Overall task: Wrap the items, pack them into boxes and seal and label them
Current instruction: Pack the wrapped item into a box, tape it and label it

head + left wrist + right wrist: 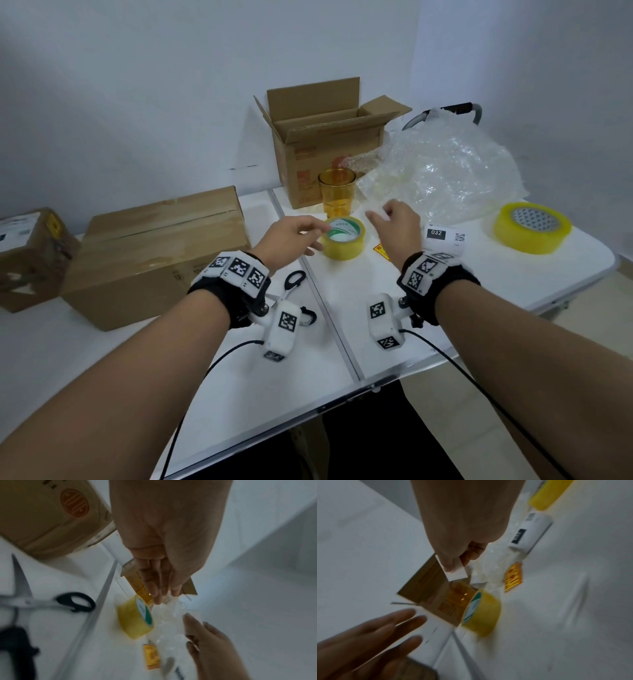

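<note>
Head view: amber ribbed glass tumbler [337,192] stands unwrapped on white folding surface [394,308], touching open brown cardboard box [325,144], beside crumpled clear bubble wrap [445,171]. Right hand [399,222], grip pinching small white paper slip [453,570]. Left hand [291,240], grip relaxed, empty, above small yellow tape roll [343,237]. Likely next: draw wrap flat, lay tumbler on it. White label [443,236] reads "032", with QR code.

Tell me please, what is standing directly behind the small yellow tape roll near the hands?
Behind the small tape roll stands an amber glass, upright. Behind that is the open cardboard box. The box's inside cannot be seen from here, and the glass covers part of its printed front.
</note>
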Demonstrator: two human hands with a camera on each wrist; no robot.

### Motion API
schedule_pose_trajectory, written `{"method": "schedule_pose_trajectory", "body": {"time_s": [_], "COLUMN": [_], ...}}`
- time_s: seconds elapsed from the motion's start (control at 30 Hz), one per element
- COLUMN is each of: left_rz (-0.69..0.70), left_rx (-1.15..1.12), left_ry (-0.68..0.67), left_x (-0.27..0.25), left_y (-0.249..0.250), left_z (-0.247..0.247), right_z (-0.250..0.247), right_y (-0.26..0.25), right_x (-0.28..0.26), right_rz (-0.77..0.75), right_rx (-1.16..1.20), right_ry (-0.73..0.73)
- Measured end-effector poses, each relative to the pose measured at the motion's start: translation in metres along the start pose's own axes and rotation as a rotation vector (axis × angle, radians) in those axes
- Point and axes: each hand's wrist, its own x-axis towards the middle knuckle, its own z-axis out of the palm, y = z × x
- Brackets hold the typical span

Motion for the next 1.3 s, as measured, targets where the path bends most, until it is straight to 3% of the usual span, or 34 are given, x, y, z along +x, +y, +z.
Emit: {"method": "schedule_pose_trajectory", "body": {"time_s": [0.1,0.23,0.43,0.5,0.63,0.77,0.9,1.07,1.3], "left_rz": [-0.136,-0.129,-0.153,-0.187,-0.242,-0.237,-0.235,-0.203,-0.245], "left_rx": [-0.355,-0.502,-0.644,-0.624,-0.577,-0.547,-0.575,-0.539,-0.486], "left_ry": [0.049,0.12,0.309,0.357,0.365,0.353,0.339,0.242,0.285], "left_x": [-0.009,-0.023,-0.053,-0.061,-0.076,-0.087,-0.094,-0.098,-0.104], "left_y": [0.0,-0.012,-0.036,-0.049,-0.068,-0.073,-0.076,-0.077,-0.088], "left_z": [-0.006,-0.022,-0.056,-0.067,-0.082,-0.085,-0.086,-0.085,-0.093], "right_z": [0.016,0.049,0.086,0.092,0.101,0.107,0.108,0.105,0.106], "right_y": [-0.044,-0.079,-0.102,-0.109,-0.114,-0.121,-0.124,-0.12,-0.099], "right_x": [-0.015,-0.038,-0.06,-0.068,-0.071,-0.077,-0.084,-0.093,-0.104], "right_rz": [-0.24,-0.522,-0.612,-0.533,-0.217,0.054,0.086,0.037,0.127], "right_rx": [0.018,-0.058,0.076,0.192,0.374,0.56,0.621,0.614,0.628], "right_ry": [-0.058,-0.228,-0.422,-0.498,-0.444,-0.649,-0.623,-0.744,-0.603]}}
